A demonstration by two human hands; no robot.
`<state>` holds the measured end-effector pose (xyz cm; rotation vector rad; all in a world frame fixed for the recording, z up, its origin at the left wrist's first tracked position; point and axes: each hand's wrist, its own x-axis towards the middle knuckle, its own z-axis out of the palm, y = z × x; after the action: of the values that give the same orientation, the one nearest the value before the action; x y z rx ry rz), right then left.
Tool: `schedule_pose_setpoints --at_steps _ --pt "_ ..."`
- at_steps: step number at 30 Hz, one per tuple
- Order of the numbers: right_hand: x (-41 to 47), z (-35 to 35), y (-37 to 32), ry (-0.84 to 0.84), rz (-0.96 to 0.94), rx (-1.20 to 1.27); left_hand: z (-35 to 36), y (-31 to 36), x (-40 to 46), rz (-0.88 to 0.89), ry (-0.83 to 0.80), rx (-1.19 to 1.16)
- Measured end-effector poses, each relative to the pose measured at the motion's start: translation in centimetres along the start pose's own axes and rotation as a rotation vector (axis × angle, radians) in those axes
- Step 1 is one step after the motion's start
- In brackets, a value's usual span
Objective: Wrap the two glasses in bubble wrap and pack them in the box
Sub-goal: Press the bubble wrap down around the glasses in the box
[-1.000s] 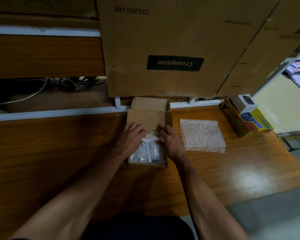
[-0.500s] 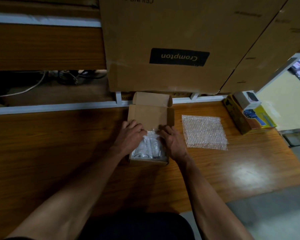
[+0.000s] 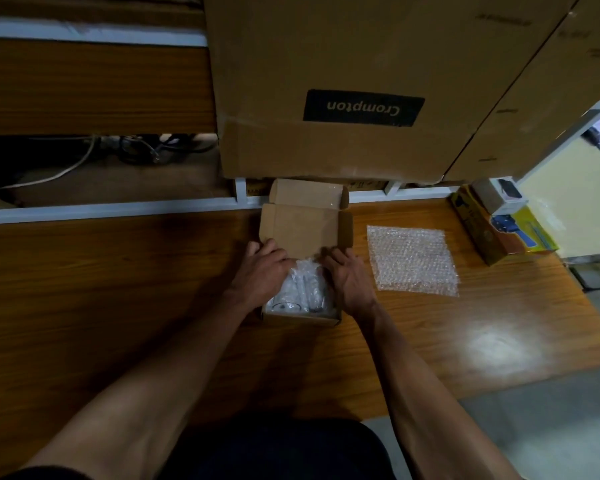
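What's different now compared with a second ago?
Very little. Both hands, left hand and right hand, have stayed at the wrapped glasses in the small box, and the wrap's raised top now sits lower. The spare bubble wrap sheet has not moved.

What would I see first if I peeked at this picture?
Two hands: the left hand and right hand reach into a small open box mid-table, around glasses in bubble wrap. A spare bubble wrap sheet lies right of it, and a huge Crompton carton stands behind.
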<state>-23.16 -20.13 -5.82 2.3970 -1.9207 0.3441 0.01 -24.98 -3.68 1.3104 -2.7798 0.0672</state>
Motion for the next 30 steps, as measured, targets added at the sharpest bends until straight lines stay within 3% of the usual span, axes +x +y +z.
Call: schedule_pose_setpoints --at_steps 4,11,16,20,24,30 --pt "0.6 1.4 0.5 -0.108 0.013 -0.058 -0.2 0.1 0.1 -0.015 -0.036 -0.003" --pt "1.2 2.0 0.1 -0.124 0.083 -0.029 0.1 0.0 0.4 -0.063 -0.068 -0.033" --pt "0.5 1.0 -1.1 0.001 0.221 0.186 0.6 -0.1 0.5 -0.088 0.037 -0.049" --pt "0.3 0.2 -1.7 0.046 0.144 0.139 0.7 0.0 0.3 -0.086 0.091 -0.112" --pt "0.7 0.6 -1.6 0.029 0.2 0.185 1.0 0.0 0.2 -0.091 0.094 -0.074" --pt "-0.7 1.2 -1.1 0.055 0.054 0.12 0.8 -0.1 0.3 -0.077 0.096 -0.066"
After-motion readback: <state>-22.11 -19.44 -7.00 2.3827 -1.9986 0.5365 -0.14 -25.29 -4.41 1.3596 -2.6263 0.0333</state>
